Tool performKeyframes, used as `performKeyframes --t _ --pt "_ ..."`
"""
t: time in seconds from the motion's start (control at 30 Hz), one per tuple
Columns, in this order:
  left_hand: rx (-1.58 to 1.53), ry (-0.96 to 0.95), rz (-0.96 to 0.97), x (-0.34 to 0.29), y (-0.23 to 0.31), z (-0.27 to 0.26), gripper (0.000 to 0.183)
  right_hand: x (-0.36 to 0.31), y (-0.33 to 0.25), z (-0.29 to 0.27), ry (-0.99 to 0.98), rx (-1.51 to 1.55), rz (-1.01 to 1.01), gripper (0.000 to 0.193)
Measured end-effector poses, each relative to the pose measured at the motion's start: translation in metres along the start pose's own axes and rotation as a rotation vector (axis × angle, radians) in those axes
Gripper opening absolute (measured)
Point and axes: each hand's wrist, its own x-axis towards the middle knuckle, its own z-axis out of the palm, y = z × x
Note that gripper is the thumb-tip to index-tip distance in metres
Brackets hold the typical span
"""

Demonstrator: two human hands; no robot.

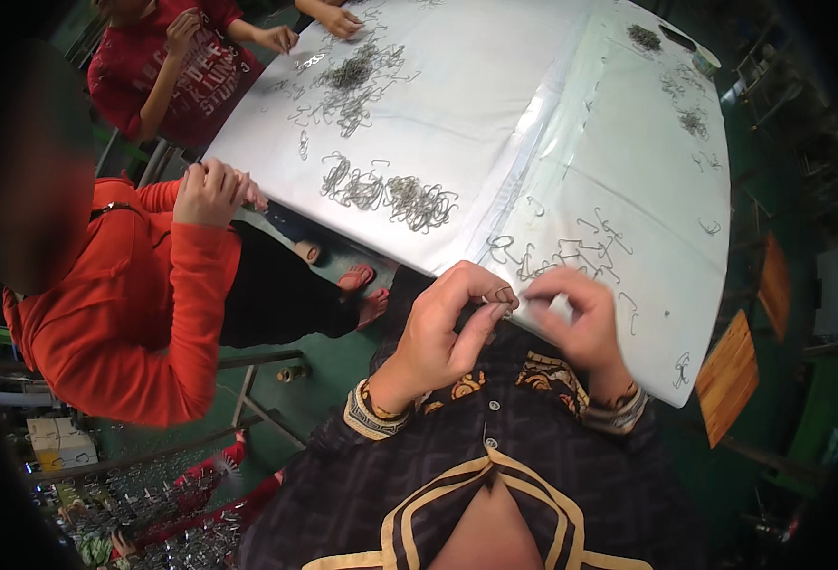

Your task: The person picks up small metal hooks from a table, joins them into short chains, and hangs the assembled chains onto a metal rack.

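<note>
My left hand (446, 325) is closed in a pinch at the near edge of the table, with a small bent wire hook (505, 296) between thumb and fingertips. Close beside it, my right hand (580, 318) is curled with its fingertips toward the hook. Motion smears those fingers, so whether they grip anything does not show. Just beyond my hands, loose wire hooks (571, 255) lie scattered on the white-covered table (457, 85).
More hooks lie in a heap (419, 201), a farther pile (352, 74) and a dark cluster (644, 38). At my left stands a person in an orange top (124, 313); a person in a red shirt (177, 76) works beyond. Wooden boards (728, 378) stand past the table's right edge.
</note>
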Motion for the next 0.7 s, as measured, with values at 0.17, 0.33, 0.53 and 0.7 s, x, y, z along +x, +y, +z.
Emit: performKeyframes --t 0.17,0.33,0.53,0.7 --pt "0.047 0.003 0.075 -0.005 0.001 -0.002 0.013 0.029 0.085 -0.018 0.236 -0.503 0.311 0.017" --pt "0.068 0.003 0.146 -0.009 0.008 -0.006 0.014 0.051 0.139 -0.009 0.171 -0.837 0.097 0.021" --pt "0.039 0.026 0.103 -0.023 0.004 -0.006 0.012 0.059 0.153 -0.011 0.130 -0.939 0.117 0.017" --pt "0.040 0.054 0.014 -0.030 -0.015 -0.001 0.009 0.043 0.099 -0.008 0.195 -0.418 0.306 0.011"
